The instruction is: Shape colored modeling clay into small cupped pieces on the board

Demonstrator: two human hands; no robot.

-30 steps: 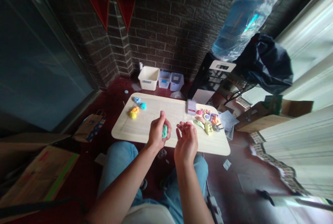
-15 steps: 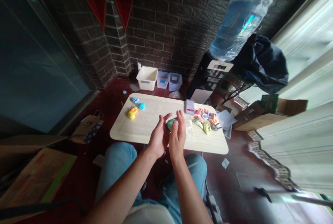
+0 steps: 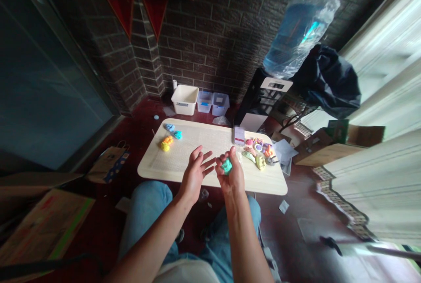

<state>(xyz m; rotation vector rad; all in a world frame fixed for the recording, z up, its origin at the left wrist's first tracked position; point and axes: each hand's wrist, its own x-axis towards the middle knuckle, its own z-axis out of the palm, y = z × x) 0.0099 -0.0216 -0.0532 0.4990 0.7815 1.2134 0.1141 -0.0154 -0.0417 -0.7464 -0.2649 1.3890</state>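
Note:
A lump of green modelling clay (image 3: 226, 166) rests in the palm of my right hand (image 3: 234, 173), whose fingers curl around it. To its left, my left hand (image 3: 195, 173) is empty, with its fingers spread apart. Both hands are above the near side of the cream table (image 3: 210, 181). Lumps of blue clay (image 3: 169, 127), turquoise clay (image 3: 178, 134) and orange and yellow clay (image 3: 166, 143) lie at the table's left. On the right side are pale yellow clay (image 3: 260, 162), a light green piece (image 3: 249, 156) and several small colourful pieces (image 3: 258, 147).
A phone (image 3: 239, 135) stands at the table's back edge. Behind it are a white bin (image 3: 184, 100), clear plastic boxes (image 3: 220, 104) and a water dispenser (image 3: 259, 98). Cardboard boxes (image 3: 329, 145) stand to the right, and a paper bag (image 3: 107, 164) on the left floor.
My hands have come apart from pressing around the green clay. The left moved left and opened; the right turned palm up with the clay in it.

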